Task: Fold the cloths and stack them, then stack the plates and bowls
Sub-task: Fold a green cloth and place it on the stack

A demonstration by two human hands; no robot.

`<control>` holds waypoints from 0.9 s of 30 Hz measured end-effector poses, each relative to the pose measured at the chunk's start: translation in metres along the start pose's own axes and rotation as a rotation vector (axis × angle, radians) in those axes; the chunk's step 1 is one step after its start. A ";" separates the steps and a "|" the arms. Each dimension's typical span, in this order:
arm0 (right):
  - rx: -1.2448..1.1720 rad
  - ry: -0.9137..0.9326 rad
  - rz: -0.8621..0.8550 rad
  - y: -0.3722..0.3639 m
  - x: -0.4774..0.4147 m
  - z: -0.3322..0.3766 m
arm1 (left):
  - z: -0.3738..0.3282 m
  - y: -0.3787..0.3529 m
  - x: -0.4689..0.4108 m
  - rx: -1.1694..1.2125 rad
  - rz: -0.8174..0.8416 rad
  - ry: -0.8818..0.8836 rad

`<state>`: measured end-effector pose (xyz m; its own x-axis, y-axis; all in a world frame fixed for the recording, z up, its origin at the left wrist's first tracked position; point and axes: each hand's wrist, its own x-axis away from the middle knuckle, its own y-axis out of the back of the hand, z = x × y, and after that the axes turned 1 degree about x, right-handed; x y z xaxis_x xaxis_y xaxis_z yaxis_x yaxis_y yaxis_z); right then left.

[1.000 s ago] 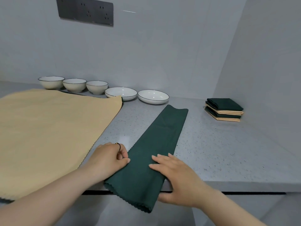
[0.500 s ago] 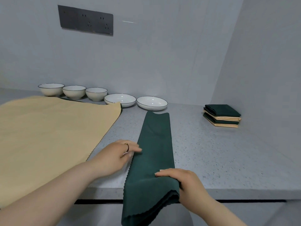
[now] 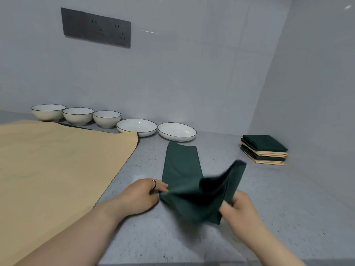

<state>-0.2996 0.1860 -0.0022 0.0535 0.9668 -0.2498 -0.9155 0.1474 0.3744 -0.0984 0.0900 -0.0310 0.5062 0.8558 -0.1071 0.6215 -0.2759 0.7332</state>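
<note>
Two hands are folding one green cloth (image 3: 182,164) near the counter's (image 3: 288,208) front edge; left hand (image 3: 143,195) is pinching its left edge; right hand (image 3: 239,209) is gripping the raised near end; soft, light, limp, probably handling best by corners.

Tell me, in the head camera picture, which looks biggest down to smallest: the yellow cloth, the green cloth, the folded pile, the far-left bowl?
1. yellow cloth, it runs off the picture
2. green cloth
3. folded pile
4. far-left bowl
The last two look close and both sit far back, so I'm unsure.
</note>
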 end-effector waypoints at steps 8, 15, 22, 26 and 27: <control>-0.098 -0.087 -0.129 0.012 -0.074 0.013 | 0.012 -0.006 -0.003 0.155 -0.102 0.007; -0.046 -0.202 -0.002 0.010 -0.132 0.011 | 0.015 -0.006 -0.010 0.286 -0.291 0.121; -0.130 -0.298 0.194 -0.007 -0.183 0.003 | 0.018 -0.006 -0.014 0.367 -0.312 0.165; -0.236 -0.378 0.252 -0.024 -0.203 -0.014 | 0.017 -0.004 -0.015 0.333 -0.318 0.185; -0.260 -0.404 0.256 -0.028 -0.208 -0.020 | 0.017 -0.004 -0.015 0.318 -0.322 0.188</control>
<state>-0.2926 -0.0230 0.0215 -0.0826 0.9758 0.2025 -0.9851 -0.1107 0.1320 -0.0986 0.0707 -0.0437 0.1595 0.9757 -0.1503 0.8953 -0.0788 0.4384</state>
